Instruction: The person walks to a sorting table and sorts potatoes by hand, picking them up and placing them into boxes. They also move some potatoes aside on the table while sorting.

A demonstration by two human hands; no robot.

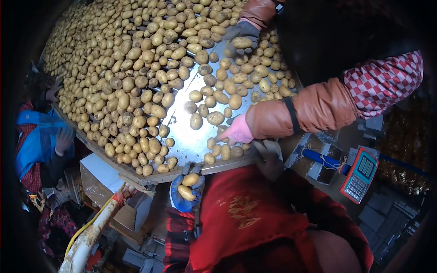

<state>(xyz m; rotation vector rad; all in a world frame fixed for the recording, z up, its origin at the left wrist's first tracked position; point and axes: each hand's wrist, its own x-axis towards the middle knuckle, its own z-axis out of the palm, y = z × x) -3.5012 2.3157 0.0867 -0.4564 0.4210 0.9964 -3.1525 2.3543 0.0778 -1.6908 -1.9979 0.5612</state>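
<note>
Potatoes come first: two potatoes (190, 179) lie in the left hand (180, 202), a blue glove held palm-up just below the near edge of the tabletop (186, 136), its fingers curled round them. The right hand (267, 157), in a grey glove, sits at that same edge further right; I cannot tell whether its fingers are closed on anything.

To my eye the left hand is full with two, so the palm should stay level and the curl firm, or the upper one will roll off. A short row of potatoes (223, 150) lies just above the edge, and a co-worker's pink-gloved hand (236, 131) is touching it. The right hand would do best drawing from the near end, clear of that glove. The bare metal looks slick, so cupping should work better than pinching.

Beyond, the heap (123, 91) crowds the left half, and the co-worker's grey-gloved hand (241, 32) holds one potato at the far end.
</note>
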